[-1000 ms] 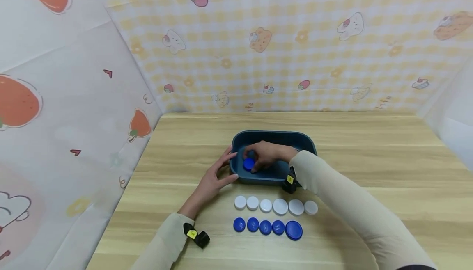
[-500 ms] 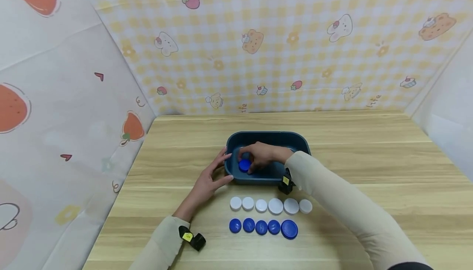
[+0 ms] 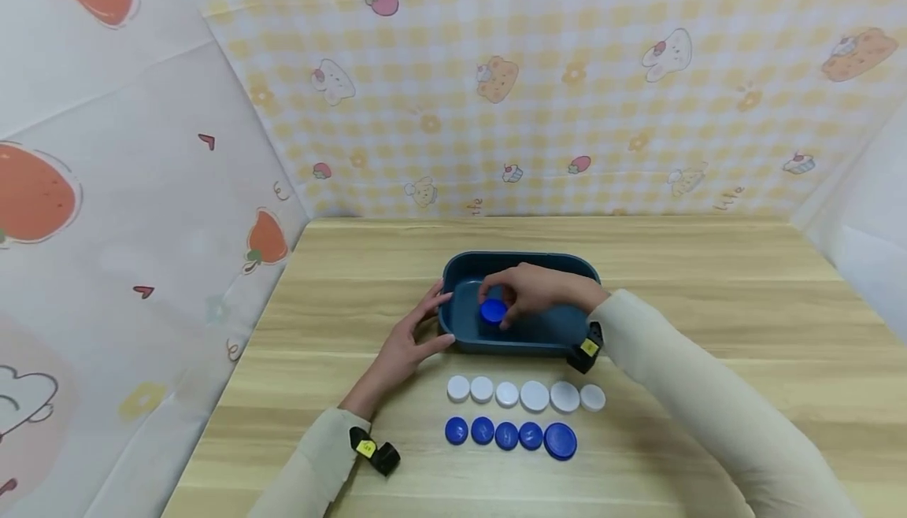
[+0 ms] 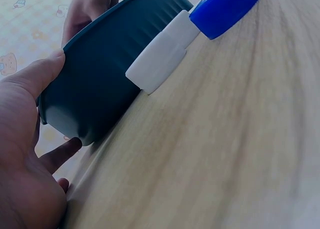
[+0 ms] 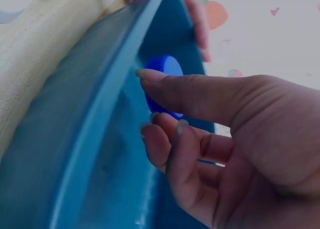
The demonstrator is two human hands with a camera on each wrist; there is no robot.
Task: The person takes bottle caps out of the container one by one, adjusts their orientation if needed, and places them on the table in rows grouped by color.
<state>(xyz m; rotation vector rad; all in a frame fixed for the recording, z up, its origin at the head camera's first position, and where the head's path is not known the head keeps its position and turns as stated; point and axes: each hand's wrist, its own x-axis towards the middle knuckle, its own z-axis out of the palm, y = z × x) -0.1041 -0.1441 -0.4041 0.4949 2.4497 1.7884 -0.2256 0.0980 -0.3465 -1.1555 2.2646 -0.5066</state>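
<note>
My right hand [image 3: 533, 290] is inside a dark teal plastic bin [image 3: 560, 347], pinching a blue bottle cap [image 3: 494, 311] between thumb and fingers. In the right wrist view the thumb crosses one side of the blue cap [image 5: 172, 66], while the other fingers curl below. My left hand [image 3: 405, 345] rests on the bin's left end with spread, fairly straight fingers. Its thumb touches the near rim, as the left wrist view shows, and another finger touches the wall low down. In front of the bin lies a row of several white caps [image 3: 534, 397], with several blue caps [image 3: 506, 436] in a nearer row.
The bin stands on a light wood-grain table [image 3: 708, 305]. A yellow checked cloth [image 3: 538, 132] with cartoon prints hangs behind it, and a white printed cloth [image 3: 177, 211] is on the left. Black cameras are strapped to both wrists.
Inside the bin, my right hand has moved to the right with the blue cap between its fingers. My left hand keeps its place on the bin. The head view shifts slightly.
</note>
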